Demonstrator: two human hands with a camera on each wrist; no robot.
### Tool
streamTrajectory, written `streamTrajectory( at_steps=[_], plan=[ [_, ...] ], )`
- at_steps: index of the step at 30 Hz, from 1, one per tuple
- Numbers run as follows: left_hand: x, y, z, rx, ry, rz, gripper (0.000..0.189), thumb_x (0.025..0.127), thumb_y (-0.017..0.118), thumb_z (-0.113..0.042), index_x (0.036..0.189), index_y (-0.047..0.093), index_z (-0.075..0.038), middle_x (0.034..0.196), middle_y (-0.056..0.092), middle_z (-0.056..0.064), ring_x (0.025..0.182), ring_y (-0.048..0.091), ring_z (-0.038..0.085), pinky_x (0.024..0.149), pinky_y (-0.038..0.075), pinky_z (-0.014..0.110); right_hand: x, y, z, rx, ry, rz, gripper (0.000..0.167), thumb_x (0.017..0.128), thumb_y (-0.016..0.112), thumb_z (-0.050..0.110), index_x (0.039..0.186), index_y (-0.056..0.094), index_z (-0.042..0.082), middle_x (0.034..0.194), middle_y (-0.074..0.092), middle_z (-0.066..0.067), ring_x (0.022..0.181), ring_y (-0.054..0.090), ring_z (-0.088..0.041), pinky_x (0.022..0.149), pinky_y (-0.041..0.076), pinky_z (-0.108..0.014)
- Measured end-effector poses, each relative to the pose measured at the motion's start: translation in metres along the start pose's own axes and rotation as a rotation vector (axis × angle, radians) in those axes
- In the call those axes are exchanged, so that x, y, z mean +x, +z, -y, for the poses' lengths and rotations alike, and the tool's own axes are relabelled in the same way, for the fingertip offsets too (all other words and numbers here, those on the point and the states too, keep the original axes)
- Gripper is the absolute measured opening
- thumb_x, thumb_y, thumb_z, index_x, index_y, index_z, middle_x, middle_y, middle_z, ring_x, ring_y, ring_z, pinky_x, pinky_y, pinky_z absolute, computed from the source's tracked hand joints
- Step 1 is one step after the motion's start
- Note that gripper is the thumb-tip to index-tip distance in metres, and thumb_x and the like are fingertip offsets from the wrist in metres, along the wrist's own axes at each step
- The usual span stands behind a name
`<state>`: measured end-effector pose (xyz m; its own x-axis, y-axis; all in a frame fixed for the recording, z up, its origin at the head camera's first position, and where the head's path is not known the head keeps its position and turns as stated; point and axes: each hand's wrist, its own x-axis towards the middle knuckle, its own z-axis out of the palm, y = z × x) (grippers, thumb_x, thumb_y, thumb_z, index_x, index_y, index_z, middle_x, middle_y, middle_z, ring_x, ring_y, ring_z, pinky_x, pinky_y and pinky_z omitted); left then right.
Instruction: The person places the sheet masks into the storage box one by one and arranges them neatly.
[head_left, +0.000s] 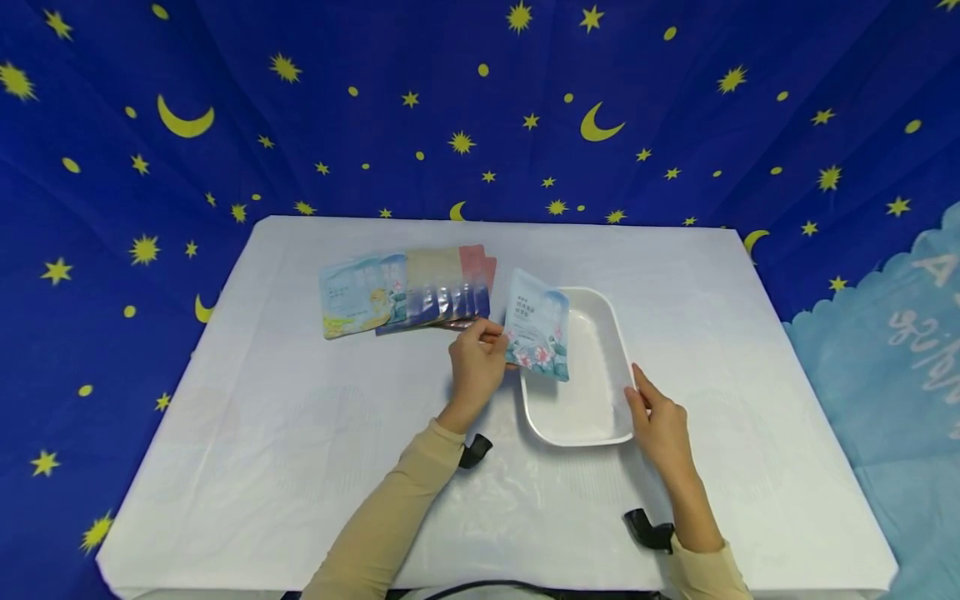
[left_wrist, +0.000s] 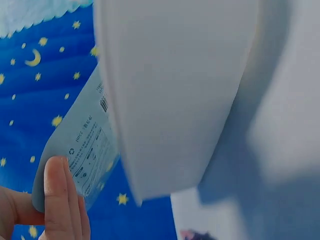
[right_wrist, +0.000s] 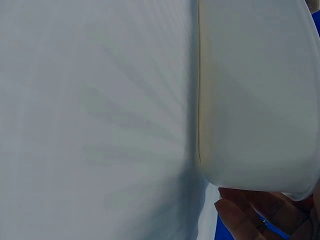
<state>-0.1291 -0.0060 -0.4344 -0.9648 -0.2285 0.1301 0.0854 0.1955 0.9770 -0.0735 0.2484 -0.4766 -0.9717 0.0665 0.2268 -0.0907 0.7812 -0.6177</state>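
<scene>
Between thumb and fingers, my left hand point(head_left: 477, 364) pinches a pale blue sachet point(head_left: 537, 325) with pink flowers by its left edge, over the left side of a white tray point(head_left: 588, 400). The left wrist view shows the printed back of the sachet point(left_wrist: 90, 145) beside the tray's outer wall point(left_wrist: 175, 100). My right hand point(head_left: 660, 421) grips the tray's right rim, thumb near the rim and fingers along the outside. In the right wrist view, the fingers point(right_wrist: 240, 215) are dark beneath the tray's end point(right_wrist: 260, 100).
To the left, several overlapping sachets point(head_left: 427, 287) in blue, beige and pink lie fanned out on the white table point(head_left: 315, 450). A blue cloth point(head_left: 420, 108) with stars and moons hangs behind. Black wrist mounts point(head_left: 648, 531) and a black cable point(head_left: 495, 585) show near the front edge.
</scene>
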Motion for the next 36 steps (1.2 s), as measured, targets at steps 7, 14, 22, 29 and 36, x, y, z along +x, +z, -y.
streamTrajectory(
  at_steps=[7, 14, 22, 29, 36],
  plan=[
    [-0.011, 0.02, 0.008, 0.198, 0.106, 0.026, 0.006, 0.084, 0.061, 0.007, 0.085, 0.067, 0.004, 0.075, 0.069, 0.015, 0.06, 0.068, 0.022, 0.051, 0.051, 0.02, 0.0, 0.001, 0.0, -0.008, 0.0, -0.009, 0.04, 0.096, 0.058, 0.007, 0.135, 0.054, -0.003, 0.101, 0.069, -0.031, 0.074, 0.069, -0.037, 0.053, 0.051, -0.035],
    [-0.016, 0.032, 0.013, 0.292, 0.138, 0.021, 0.005, 0.082, 0.063, 0.005, 0.083, 0.067, 0.003, 0.072, 0.07, 0.012, 0.062, 0.067, 0.022, 0.057, 0.053, 0.026, 0.0, 0.001, 0.001, -0.015, 0.002, -0.009, 0.04, 0.096, 0.058, 0.007, 0.134, 0.055, -0.003, 0.098, 0.07, -0.031, 0.072, 0.068, -0.036, 0.052, 0.05, -0.034],
    [-0.018, 0.037, 0.009, 0.409, 0.175, 0.083, 0.004, 0.085, 0.066, 0.002, 0.087, 0.067, 0.006, 0.074, 0.067, 0.013, 0.069, 0.065, 0.025, 0.064, 0.054, 0.032, 0.0, 0.001, 0.002, -0.007, -0.015, -0.01, 0.04, 0.097, 0.057, 0.006, 0.135, 0.054, -0.005, 0.106, 0.067, -0.032, 0.075, 0.07, -0.038, 0.054, 0.053, -0.038],
    [-0.022, 0.046, 0.004, 0.553, 0.191, 0.162, 0.01, 0.085, 0.07, -0.002, 0.091, 0.067, 0.006, 0.081, 0.068, 0.016, 0.078, 0.069, 0.03, 0.069, 0.056, 0.037, 0.0, -0.001, 0.005, 0.006, -0.001, 0.008, 0.04, 0.098, 0.056, 0.008, 0.135, 0.053, -0.005, 0.111, 0.065, -0.033, 0.077, 0.07, -0.039, 0.053, 0.052, -0.035],
    [-0.028, 0.053, 0.004, 0.713, 0.262, 0.214, 0.015, 0.082, 0.076, -0.009, 0.085, 0.067, 0.003, 0.076, 0.067, 0.013, 0.071, 0.068, 0.027, 0.062, 0.056, 0.034, 0.0, 0.001, 0.005, -0.005, 0.011, 0.012, 0.04, 0.098, 0.056, 0.008, 0.136, 0.053, -0.005, 0.11, 0.066, -0.032, 0.077, 0.07, -0.038, 0.053, 0.053, -0.034]
  ],
)
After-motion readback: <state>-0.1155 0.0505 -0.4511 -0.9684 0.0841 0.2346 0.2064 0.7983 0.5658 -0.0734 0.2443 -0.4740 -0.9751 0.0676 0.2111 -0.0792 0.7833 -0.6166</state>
